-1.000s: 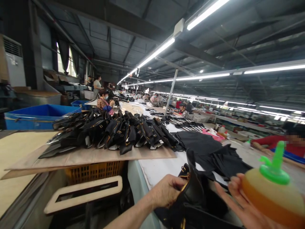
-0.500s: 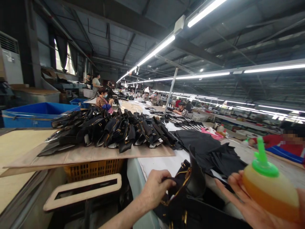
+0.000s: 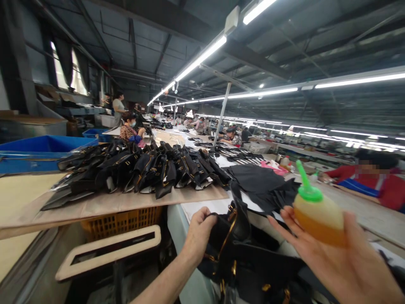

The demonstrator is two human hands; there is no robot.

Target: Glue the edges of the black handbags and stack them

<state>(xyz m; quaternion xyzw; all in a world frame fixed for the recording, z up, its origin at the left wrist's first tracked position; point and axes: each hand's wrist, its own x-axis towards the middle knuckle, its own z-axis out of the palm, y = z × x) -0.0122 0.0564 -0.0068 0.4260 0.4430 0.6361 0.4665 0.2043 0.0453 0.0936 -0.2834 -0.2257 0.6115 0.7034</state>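
Observation:
My left hand (image 3: 198,232) is closed, thumb and fingers pinching the edge of a black bag (image 3: 249,257) with a gold zipper (image 3: 228,234) and gold metal fittings. The bag lies partly folded at the near edge of the table, its lower part cut off by the frame. On the right, my right hand (image 3: 335,264) is turned palm up and holds a squeeze bottle (image 3: 319,217) between thumb and fingers, some fingertips stretched out. The bottle is translucent with amber liquid inside and a green nozzle cap, tilted to the left above the bag.
Several black zippered pieces (image 3: 152,169) lie in a heap on a brown board (image 3: 104,207) at left. Black flat sheets (image 3: 256,181) are stacked beyond the bag. A yellow crate (image 3: 123,221) and a slotted frame (image 3: 110,251) sit below. A person in red (image 3: 386,185) sits at right.
The squeeze bottle and right hand have moved left and closer to the bag, with more of the palm showing. My left hand has shifted slightly up, still pinching the bag's edge.

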